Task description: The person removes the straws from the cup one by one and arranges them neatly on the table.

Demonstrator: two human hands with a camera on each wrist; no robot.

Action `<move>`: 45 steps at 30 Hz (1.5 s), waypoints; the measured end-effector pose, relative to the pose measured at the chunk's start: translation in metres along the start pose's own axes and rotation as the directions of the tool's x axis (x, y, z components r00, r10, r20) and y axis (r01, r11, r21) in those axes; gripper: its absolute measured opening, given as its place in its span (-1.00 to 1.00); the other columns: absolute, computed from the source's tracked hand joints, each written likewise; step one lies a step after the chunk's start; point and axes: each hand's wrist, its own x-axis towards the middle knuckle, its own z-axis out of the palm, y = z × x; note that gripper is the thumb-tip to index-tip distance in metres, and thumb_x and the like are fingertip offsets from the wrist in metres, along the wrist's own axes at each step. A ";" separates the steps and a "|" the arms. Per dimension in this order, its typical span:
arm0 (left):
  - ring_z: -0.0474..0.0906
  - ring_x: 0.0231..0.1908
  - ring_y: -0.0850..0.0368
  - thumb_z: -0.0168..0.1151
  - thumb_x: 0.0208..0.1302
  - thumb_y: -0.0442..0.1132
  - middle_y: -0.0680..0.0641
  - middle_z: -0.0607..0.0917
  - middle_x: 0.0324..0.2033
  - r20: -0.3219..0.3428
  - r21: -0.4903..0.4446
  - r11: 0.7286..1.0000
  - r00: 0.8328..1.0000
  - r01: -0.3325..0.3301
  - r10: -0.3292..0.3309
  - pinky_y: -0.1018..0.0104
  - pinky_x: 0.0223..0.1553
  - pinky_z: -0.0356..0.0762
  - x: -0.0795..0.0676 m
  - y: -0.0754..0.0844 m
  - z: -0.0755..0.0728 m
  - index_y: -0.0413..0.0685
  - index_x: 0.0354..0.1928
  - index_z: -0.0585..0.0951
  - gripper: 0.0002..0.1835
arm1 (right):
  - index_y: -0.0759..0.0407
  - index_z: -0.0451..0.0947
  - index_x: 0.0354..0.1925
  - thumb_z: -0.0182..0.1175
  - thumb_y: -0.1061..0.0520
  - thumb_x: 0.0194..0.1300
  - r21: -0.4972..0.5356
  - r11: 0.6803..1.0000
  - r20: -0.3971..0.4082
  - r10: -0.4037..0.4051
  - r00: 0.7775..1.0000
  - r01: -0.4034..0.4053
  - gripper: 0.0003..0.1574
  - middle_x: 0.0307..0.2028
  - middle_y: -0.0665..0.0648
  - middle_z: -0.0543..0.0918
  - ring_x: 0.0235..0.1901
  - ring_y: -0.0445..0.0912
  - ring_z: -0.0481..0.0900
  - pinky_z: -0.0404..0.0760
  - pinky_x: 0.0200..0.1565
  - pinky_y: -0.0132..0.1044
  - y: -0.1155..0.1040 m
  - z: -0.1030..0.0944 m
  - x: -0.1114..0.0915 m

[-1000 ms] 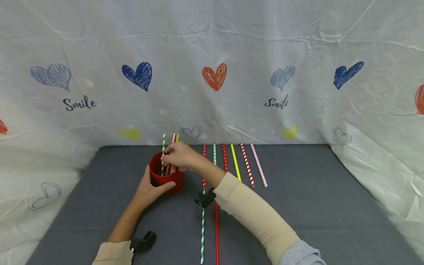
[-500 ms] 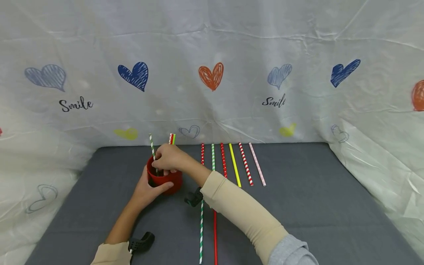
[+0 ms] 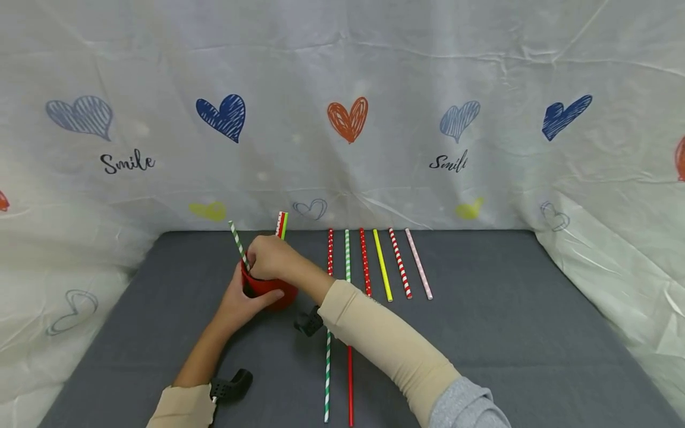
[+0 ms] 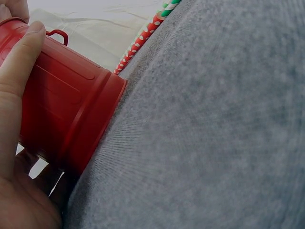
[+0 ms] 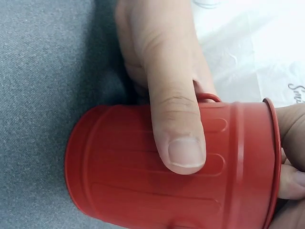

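Observation:
My left hand (image 3: 241, 304) holds a small red metal bucket (image 5: 143, 167), its thumb lying along the outer wall. The bucket stands on the grey cloth; a little handle shows on its side in the left wrist view. At its mouth, my right hand (image 3: 274, 258) reaches in with the fingertips below the rim. Between thumb and fingers it seems to pinch a green-and-white striped paper straw (image 3: 237, 240), which leans left. Behind the hand rise a few more straws (image 3: 281, 224), red, white and green. Their lower ends are hidden.
To the right of the bucket, a row of straws lies on the grey table (image 3: 508, 333): red dotted, green striped, a yellow straw (image 3: 382, 264), red striped and a pink straw (image 3: 419, 263). Nearer lie a green striped straw (image 3: 327, 380) and a red straw (image 3: 350, 386).
My right hand has moved a little left and sunk into the bucket's mouth. The green-and-white striped straw has gone from upright to leaning left. My left hand has kept its hold.

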 end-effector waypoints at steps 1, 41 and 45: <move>0.38 0.21 0.06 0.47 0.23 -0.16 -0.02 0.36 0.32 -0.001 0.001 1.000 1.000 -0.004 0.004 0.09 0.17 0.39 0.000 0.000 0.000 0.08 0.53 0.03 -0.02 | 0.08 0.57 -0.65 0.28 0.31 0.23 -0.006 1.000 -0.012 -0.011 1.000 0.011 -0.67 -0.70 -0.07 0.49 -0.66 -0.23 0.32 0.32 -0.59 -0.44 0.000 0.001 0.000; 0.28 0.32 -0.02 0.48 0.22 -0.16 -0.05 0.21 0.43 -0.011 0.005 1.000 1.000 -0.020 0.020 0.14 0.22 0.36 0.001 0.003 0.001 0.01 0.56 -0.04 0.05 | 0.19 0.30 0.04 -0.12 0.19 0.54 0.305 0.868 -0.526 -0.188 0.829 0.391 -0.82 -0.39 0.03 0.48 -0.51 -0.18 0.44 0.48 -0.47 -0.42 0.020 0.007 -0.038; 0.31 0.30 0.00 0.47 0.22 -0.17 -0.05 0.24 0.42 -0.013 0.005 1.000 1.000 -0.025 0.025 0.35 0.15 0.38 0.000 0.002 0.001 0.02 0.56 -0.02 0.04 | 0.21 0.31 0.08 -0.12 0.18 0.55 0.312 0.853 -0.543 -0.201 0.815 0.418 -0.79 -0.35 0.04 0.50 -0.48 -0.18 0.45 0.50 -0.43 -0.41 0.022 0.005 -0.043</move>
